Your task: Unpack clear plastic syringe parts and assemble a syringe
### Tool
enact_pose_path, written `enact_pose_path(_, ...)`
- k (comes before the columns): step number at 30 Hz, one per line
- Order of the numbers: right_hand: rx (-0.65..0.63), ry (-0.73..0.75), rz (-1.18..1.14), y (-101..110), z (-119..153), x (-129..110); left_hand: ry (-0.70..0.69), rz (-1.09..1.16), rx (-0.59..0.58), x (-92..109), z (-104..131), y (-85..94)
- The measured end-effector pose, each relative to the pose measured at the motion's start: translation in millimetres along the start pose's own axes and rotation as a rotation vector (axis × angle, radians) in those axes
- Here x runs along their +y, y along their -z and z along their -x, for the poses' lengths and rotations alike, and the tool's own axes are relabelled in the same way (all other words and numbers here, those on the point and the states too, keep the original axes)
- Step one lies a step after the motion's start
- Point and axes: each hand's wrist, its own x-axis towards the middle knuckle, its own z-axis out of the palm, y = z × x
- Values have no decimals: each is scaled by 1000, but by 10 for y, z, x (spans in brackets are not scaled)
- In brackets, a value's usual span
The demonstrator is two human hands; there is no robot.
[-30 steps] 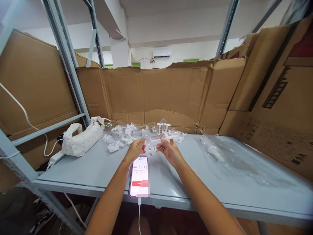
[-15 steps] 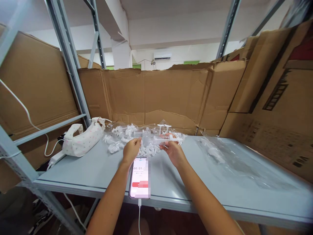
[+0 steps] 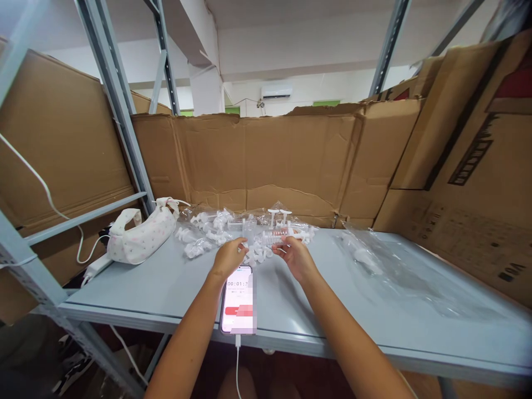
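Two hands meet at the near edge of a heap of small clear plastic syringes (image 3: 233, 227) lying on the grey surface (image 3: 174, 282), just beyond a phone (image 3: 238, 299) that shows a running timer. The right hand (image 3: 297, 257) has its fingers curled round one clear syringe (image 3: 276, 238), held roughly level by the barrel, plunger end pointing right. The left hand (image 3: 228, 257) is loosely closed with fingertips down among the loose white parts; whether it grips one is too small to tell.

Such a syringe looks light and stiff (thin moulded plastic, smooth and likely a bit slippery), so a pinch across the barrel, near the finger flange, should hold it best; the plunger may slide if taken by its end.

A crumpled clear bag (image 3: 374, 260) lies to the right, a spotted fabric pouch (image 3: 141, 235) to the left, with cardboard walls (image 3: 257, 160) behind.
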Motion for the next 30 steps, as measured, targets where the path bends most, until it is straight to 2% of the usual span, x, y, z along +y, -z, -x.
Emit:
enact_pose_path(2,-23,7,-12,-14,10,-13,-8,34,29,41,19,20)
enact_pose_path(4,-49,5,-21,-32,24,-26,-76,129,24,104,52,41)
enact_pose_path(8,-118,-53,-17,-68,51,-19,-235,373,-102,239,111,65)
enact_pose_path(11,-170,-88,34,-75,59,21,-196,450,-102,281,111,71)
enact_pose_path(15,-148,-23,98,-59,55,49,-186,455,-73,235,78,65)
enact_pose_path(18,-167,4,84,-53,58,27,-209,426,-130,170,64,41)
enact_pose_path(22,-230,-22,67,-62,69,4,-212,501,-201,128,61,6)
enact_pose_path(26,-222,-37,110,-64,56,23,-176,566,-157,161,60,7)
enact_pose_path(30,-105,-48,108,-44,27,18,-148,662,-40,189,39,40)
